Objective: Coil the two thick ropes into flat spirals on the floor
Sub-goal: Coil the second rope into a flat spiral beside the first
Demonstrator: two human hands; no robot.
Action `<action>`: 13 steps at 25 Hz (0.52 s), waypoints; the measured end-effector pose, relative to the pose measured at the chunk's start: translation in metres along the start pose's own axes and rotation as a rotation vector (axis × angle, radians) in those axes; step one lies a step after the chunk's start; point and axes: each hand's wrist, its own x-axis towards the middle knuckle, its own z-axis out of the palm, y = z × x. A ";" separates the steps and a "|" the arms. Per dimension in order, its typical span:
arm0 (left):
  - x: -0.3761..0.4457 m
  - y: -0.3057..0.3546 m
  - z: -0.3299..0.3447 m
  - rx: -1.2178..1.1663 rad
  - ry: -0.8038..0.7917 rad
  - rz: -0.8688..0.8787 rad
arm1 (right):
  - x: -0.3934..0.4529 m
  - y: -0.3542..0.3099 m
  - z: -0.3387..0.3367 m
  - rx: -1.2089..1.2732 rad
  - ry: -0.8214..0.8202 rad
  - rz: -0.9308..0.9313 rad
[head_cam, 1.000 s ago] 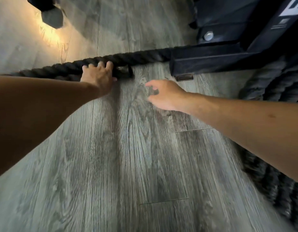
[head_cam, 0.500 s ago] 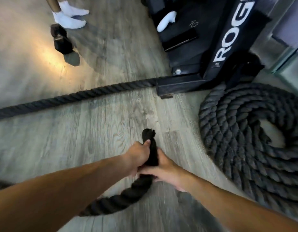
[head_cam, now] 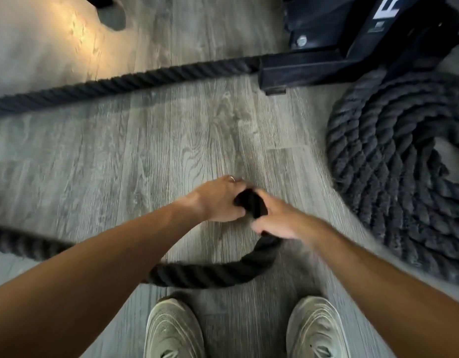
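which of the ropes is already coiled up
The rope on the right, beside the black rack, lies in a spiral. The other, its end held by both hands, is still uncoiled.

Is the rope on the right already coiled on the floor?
Yes, the coiled rope lies in stacked rings beside the black rack base.

You are standing in a gym. A black steel rack base (head_cam: pixel 313 69) with a bolt and white lettering sits on grey wood-look plank flooring (head_cam: pixel 158 156), thick black battle ropes (head_cam: pixel 393 161) lie coiled and stretched out, and you wear training shoes (head_cam: pixel 173 329).
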 end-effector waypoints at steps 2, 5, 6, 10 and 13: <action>0.007 -0.002 0.004 0.189 0.130 -0.054 | 0.010 -0.006 -0.034 -0.105 0.048 0.029; 0.011 0.004 0.009 0.222 0.239 -0.285 | 0.027 -0.003 -0.061 -0.132 0.432 0.011; 0.008 0.005 0.013 0.067 0.217 -0.387 | 0.029 0.000 -0.055 -0.134 0.580 -0.050; -0.026 0.020 0.045 -0.466 0.216 -0.615 | 0.010 0.017 0.033 -0.165 0.778 -0.200; -0.033 0.025 0.053 -0.671 0.216 -0.689 | -0.010 0.035 0.093 -0.282 0.669 -0.186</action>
